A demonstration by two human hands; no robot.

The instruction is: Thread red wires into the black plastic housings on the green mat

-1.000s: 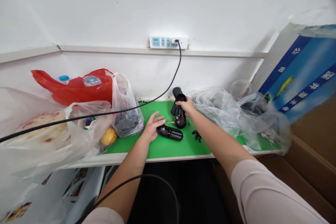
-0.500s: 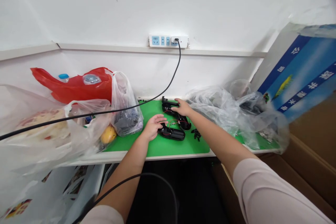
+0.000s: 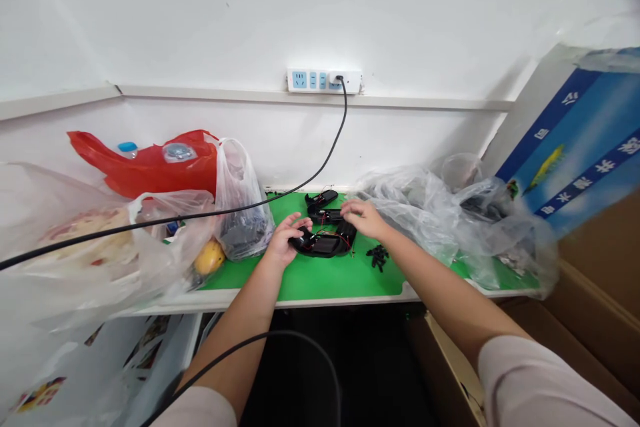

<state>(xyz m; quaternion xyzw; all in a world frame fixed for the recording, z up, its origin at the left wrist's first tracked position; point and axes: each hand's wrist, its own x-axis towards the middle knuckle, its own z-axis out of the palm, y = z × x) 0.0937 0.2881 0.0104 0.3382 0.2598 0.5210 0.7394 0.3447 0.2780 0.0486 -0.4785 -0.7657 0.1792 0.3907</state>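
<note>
Opened black plastic casings with thin red wires lie close together on a green mat (image 3: 320,283). My left hand (image 3: 284,240) has its thumb and fingers on the left end of the nearest casing (image 3: 325,245), which looks hollow. Behind it sits a middle casing (image 3: 325,215), and a small dark casing part (image 3: 323,199) rests farthest back. My right hand (image 3: 366,219) is at the right end of the middle casing, its bent fingers and thumb apart; any light contact is too small to tell. A pile of small black pieces (image 3: 378,257) lies below it.
Clear plastic bags (image 3: 420,197) fill the right side, beside a blue box (image 3: 590,147). Left are a red bag (image 3: 160,167), a white bag (image 3: 240,213) and a yellow fruit (image 3: 209,257). A black cable (image 3: 320,170) hangs from a power strip (image 3: 324,80) across the left side.
My right hand has moved right and down, off the top of the rear casings. The nearest casing has shifted slightly left and up, and the rear pieces now lie more apart.
</note>
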